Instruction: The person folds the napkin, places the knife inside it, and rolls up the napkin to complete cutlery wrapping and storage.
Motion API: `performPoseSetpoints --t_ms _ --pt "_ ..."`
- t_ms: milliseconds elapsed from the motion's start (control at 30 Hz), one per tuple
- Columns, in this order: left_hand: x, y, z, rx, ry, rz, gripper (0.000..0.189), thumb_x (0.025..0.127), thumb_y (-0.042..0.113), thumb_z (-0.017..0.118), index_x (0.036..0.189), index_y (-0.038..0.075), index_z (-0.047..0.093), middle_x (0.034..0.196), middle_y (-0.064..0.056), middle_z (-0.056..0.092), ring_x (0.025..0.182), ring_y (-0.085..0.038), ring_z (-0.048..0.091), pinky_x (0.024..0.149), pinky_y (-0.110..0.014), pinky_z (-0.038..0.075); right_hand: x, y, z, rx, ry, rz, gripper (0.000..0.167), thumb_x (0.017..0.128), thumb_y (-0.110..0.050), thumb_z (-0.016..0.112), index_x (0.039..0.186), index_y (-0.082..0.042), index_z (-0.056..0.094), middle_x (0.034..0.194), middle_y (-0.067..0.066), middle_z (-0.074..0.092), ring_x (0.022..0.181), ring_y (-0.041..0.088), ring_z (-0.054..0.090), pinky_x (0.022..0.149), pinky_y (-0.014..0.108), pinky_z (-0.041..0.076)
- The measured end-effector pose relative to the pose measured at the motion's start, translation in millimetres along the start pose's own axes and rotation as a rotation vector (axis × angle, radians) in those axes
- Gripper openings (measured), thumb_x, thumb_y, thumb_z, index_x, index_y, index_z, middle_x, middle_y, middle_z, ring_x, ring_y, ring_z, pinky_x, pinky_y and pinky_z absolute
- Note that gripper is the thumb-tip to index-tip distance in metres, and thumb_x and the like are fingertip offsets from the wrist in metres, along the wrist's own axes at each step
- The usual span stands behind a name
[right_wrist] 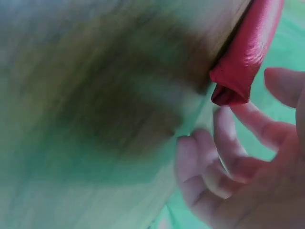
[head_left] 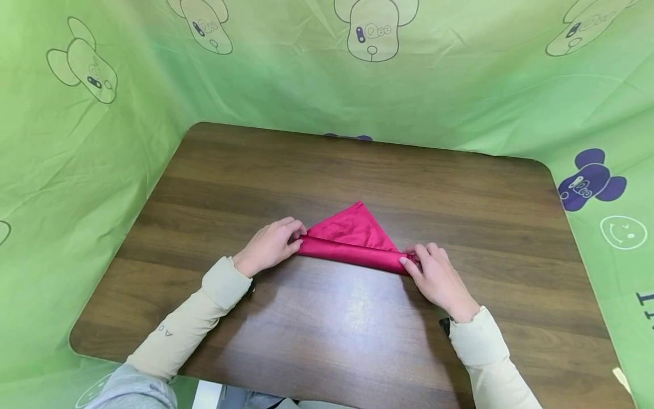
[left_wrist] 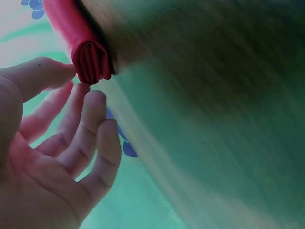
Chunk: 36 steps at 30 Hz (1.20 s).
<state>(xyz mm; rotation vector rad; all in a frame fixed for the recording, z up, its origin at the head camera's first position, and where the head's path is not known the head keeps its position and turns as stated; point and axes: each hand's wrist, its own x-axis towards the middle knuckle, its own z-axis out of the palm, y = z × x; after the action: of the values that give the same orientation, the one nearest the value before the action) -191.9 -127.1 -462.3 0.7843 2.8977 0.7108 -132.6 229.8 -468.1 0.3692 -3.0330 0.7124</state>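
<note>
A magenta satin cloth [head_left: 352, 254] lies at mid-table, its near part wound into a tube and its far part a flat triangle pointing away. At the tube's left end, my left hand [head_left: 272, 243] pinches it between thumb and fingers. The left wrist view shows the folded layers of that end [left_wrist: 90, 62] with the left thumb [left_wrist: 45, 74] against its side. My right hand [head_left: 436, 275] is around the other end, thumb on the near side and fingers behind. In the right wrist view the tube's open end [right_wrist: 233, 90] is by the right fingertips; the thumb looks slightly apart.
The brown wood-grain table [head_left: 357, 329] has rounded corners. Green printed fabric [head_left: 286, 79] hangs behind it and along both sides. A small pale piece [head_left: 621, 379] is at the right edge.
</note>
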Motion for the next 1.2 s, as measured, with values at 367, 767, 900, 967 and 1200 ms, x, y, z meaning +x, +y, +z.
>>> performPoseSetpoints --t_ms 367,767,900,967,1200 --pt "-4.6 7.5 1.4 0.027 0.066 0.175 0.018 0.086 0.022 0.073 0.1 0.013 0.066 0.099 0.002 0.059 0.075 -0.012 0.055 0.07 -0.027 0.05 -3.8 2.0 -2.1 0.193 0.077 -0.157 0.035 0.069 -0.004 0.084 0.096 -0.009 0.062 0.104 0.008 0.057 0.099 0.027 0.046 0.084 0.038 0.033" --pt "-3.3 4.3 6.6 0.078 -0.002 0.244 0.032 0.074 0.026 0.084 0.099 0.013 0.067 0.098 0.002 0.056 0.083 -0.014 0.055 0.079 -0.03 0.049 -1.8 3.4 7.0 0.225 -0.004 -0.135 0.03 0.067 0.005 0.078 0.089 -0.009 0.062 0.109 0.011 0.058 0.101 0.033 0.045 0.086 0.042 0.033" --pt "-2.1 2.1 7.2 0.096 -0.021 0.231 0.034 0.074 0.028 0.084 0.099 0.013 0.067 0.099 0.003 0.057 0.086 -0.015 0.057 0.081 -0.032 0.05 -0.2 2.9 8.4 0.206 -0.003 -0.117 0.031 0.068 0.004 0.079 0.091 -0.008 0.061 0.106 0.011 0.058 0.1 0.033 0.045 0.085 0.042 0.034" --pt "-1.5 1.4 7.3 0.105 -0.028 0.232 0.034 0.074 0.027 0.084 0.099 0.013 0.066 0.1 0.002 0.058 0.088 -0.016 0.058 0.082 -0.033 0.05 0.6 2.6 8.8 0.189 0.003 -0.109 0.032 0.068 0.003 0.079 0.092 -0.008 0.06 0.105 0.011 0.058 0.098 0.034 0.046 0.085 0.042 0.035" --pt "0.9 1.6 5.9 0.203 -0.057 0.242 0.03 0.076 0.021 0.081 0.1 0.014 0.065 0.101 0.003 0.059 0.089 -0.016 0.057 0.079 -0.034 0.049 1.9 1.4 9.3 0.157 0.021 -0.089 0.031 0.069 0.003 0.077 0.093 -0.006 0.061 0.103 0.013 0.06 0.096 0.034 0.047 0.084 0.042 0.036"
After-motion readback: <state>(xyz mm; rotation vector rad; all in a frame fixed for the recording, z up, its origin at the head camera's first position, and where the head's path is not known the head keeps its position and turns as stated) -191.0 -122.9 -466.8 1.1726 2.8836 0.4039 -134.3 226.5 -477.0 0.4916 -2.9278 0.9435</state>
